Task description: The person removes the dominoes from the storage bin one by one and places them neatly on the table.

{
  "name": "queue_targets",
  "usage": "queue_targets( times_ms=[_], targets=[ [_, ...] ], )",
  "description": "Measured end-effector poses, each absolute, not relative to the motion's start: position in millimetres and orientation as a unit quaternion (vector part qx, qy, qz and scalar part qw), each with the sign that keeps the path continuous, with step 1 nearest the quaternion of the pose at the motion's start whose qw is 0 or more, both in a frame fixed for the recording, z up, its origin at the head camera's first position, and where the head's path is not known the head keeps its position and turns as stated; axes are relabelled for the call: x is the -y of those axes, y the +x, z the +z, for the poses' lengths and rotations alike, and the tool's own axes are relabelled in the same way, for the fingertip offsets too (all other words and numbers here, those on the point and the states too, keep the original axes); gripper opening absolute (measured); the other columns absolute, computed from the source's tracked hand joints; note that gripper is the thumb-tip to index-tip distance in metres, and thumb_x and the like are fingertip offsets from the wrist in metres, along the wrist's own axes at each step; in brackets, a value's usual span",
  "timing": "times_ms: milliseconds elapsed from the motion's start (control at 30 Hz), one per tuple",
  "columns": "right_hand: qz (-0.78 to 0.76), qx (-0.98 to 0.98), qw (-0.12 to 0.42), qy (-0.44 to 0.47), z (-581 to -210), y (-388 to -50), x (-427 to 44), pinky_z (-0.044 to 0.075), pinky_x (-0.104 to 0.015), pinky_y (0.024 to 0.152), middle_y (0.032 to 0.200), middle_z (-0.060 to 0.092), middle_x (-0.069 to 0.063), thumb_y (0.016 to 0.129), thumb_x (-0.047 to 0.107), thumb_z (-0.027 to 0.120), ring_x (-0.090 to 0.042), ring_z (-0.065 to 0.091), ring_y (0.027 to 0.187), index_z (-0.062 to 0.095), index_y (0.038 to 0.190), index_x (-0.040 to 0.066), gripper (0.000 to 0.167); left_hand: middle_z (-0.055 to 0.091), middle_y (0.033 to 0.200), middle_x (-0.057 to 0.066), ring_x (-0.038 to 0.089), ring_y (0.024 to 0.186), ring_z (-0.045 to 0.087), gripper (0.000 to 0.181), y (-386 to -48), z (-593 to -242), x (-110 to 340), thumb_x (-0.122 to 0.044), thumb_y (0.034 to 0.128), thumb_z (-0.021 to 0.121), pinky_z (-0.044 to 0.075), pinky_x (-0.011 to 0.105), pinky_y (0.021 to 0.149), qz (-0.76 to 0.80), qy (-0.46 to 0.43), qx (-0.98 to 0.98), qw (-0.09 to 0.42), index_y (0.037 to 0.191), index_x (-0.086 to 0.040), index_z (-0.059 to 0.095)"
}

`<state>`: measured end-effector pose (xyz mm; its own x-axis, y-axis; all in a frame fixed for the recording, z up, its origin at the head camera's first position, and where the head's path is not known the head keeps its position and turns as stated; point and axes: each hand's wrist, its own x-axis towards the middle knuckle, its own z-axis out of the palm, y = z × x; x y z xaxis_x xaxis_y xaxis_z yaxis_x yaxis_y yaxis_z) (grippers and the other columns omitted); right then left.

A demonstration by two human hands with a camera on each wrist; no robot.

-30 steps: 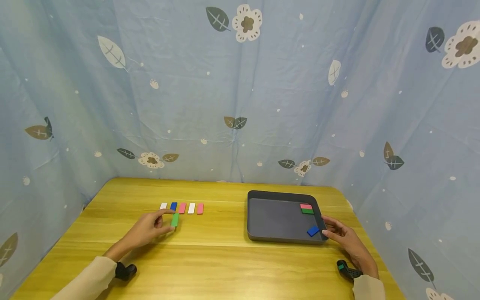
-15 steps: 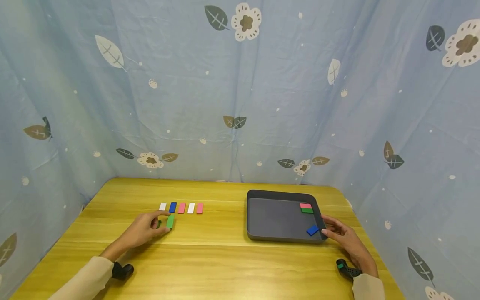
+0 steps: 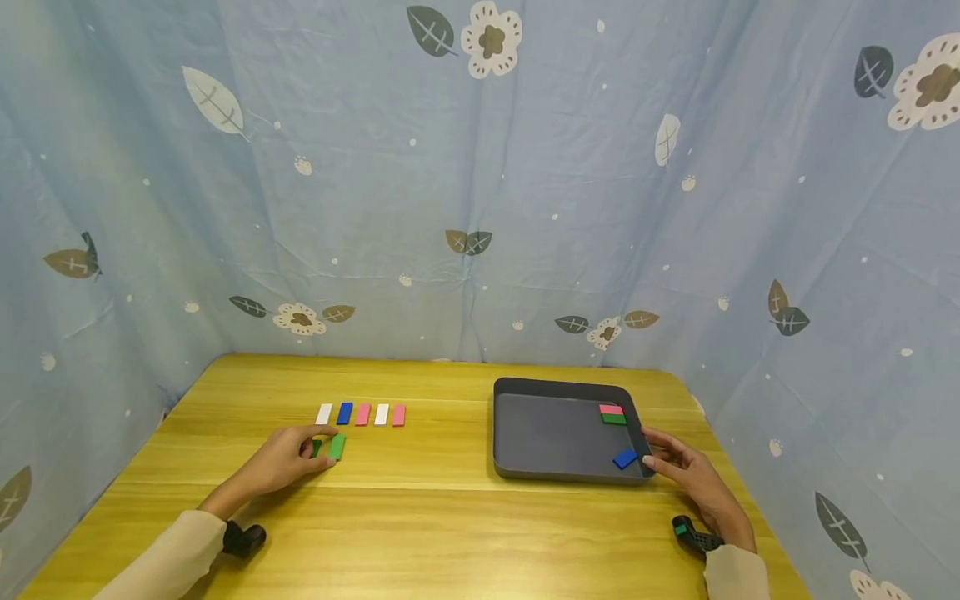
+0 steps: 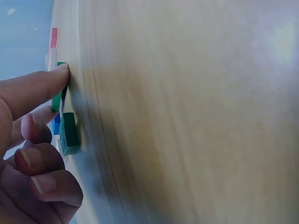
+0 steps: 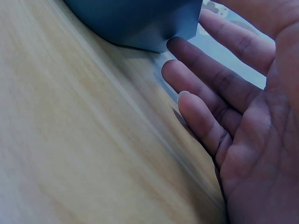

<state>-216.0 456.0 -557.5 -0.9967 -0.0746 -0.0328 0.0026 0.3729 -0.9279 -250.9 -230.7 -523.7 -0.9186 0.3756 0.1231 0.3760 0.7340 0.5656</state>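
Note:
Between thumb and index finger, my left hand (image 3: 279,462) pinches a light green block (image 3: 337,447) at the table, in front of a row of blocks. Just left of it is another green block (image 3: 317,448), partly hidden by the hand; the left wrist view shows this second green block (image 4: 70,134) below the pinched green block (image 4: 57,100). My right hand (image 3: 701,483) rests at the right side of the grey tray (image 3: 570,478), thumb at the rim. In the right wrist view its relaxed fingers (image 5: 198,84) are by the tray's outer wall (image 5: 140,28).
The row holds a white block (image 3: 324,414), a blue block (image 3: 344,413), a pink block (image 3: 363,414), another white (image 3: 382,414) and another pink (image 3: 399,415). Inside the tray lie pink (image 3: 611,409) and green (image 3: 614,419) blocks touching, and a blue one (image 3: 625,457).
My left hand has moved left and slightly nearer with the light green block, away from the blue block. The other green block has come into view. My right hand has stayed at the tray.

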Motion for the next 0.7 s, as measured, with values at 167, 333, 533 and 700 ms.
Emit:
queue_targets(
  times_ms=[167, 333, 533, 700],
  targets=[
    [-0.560, -0.827, 0.037, -0.030, -556.4, -214.9, -456.1, 0.050, -0.028, 0.093, 0.156, 0.041, -0.016, 0.101, 0.033, 0.069, -0.018, 0.057, 0.116, 0.043, 0.158, 0.018, 0.064, 0.046, 0.062, -0.005, 0.007, 0.051, 0.036, 0.049, -250.9, -521.8, 231.6, -0.026, 0.0928, 0.079, 0.032, 0.025, 0.052, -0.306, -0.204, 0.930, -0.010, 0.134, -0.002, 0.066],
    [-0.566, -0.823, 0.034, -0.035, -556.0, -213.5, -455.3, 0.050, -0.028, 0.093, 0.154, 0.043, -0.017, 0.101, 0.030, 0.069, -0.018, 0.057, 0.115, 0.044, 0.157, 0.017, 0.063, 0.047, 0.063, -0.005, 0.007, 0.052, 0.037, 0.051, -250.7, -520.4, 232.1, -0.024, 0.0917, 0.081, 0.033, 0.025, 0.052, -0.308, -0.203, 0.929, -0.019, 0.135, -0.002, 0.065],
    [-0.568, -0.822, 0.034, -0.034, -554.8, -212.7, -454.6, 0.050, -0.028, 0.093, 0.154, 0.044, -0.016, 0.101, 0.030, 0.069, -0.019, 0.058, 0.115, 0.044, 0.157, 0.017, 0.063, 0.048, 0.065, -0.004, 0.007, 0.054, 0.038, 0.051, -252.2, -516.0, 228.1, -0.022, 0.0894, 0.083, 0.034, 0.025, 0.053, -0.315, -0.203, 0.927, -0.012, 0.134, -0.003, 0.065],
    [-0.566, -0.823, 0.034, -0.029, -554.4, -212.0, -454.3, 0.050, -0.030, 0.092, 0.153, 0.045, -0.016, 0.100, 0.031, 0.070, -0.020, 0.057, 0.114, 0.045, 0.156, 0.017, 0.063, 0.049, 0.066, -0.003, 0.007, 0.053, 0.039, 0.049, -257.1, -510.3, 219.5, -0.020, 0.0905, 0.082, 0.035, 0.026, 0.052, -0.324, -0.211, 0.922, -0.004, 0.133, -0.003, 0.066]
  ],
)
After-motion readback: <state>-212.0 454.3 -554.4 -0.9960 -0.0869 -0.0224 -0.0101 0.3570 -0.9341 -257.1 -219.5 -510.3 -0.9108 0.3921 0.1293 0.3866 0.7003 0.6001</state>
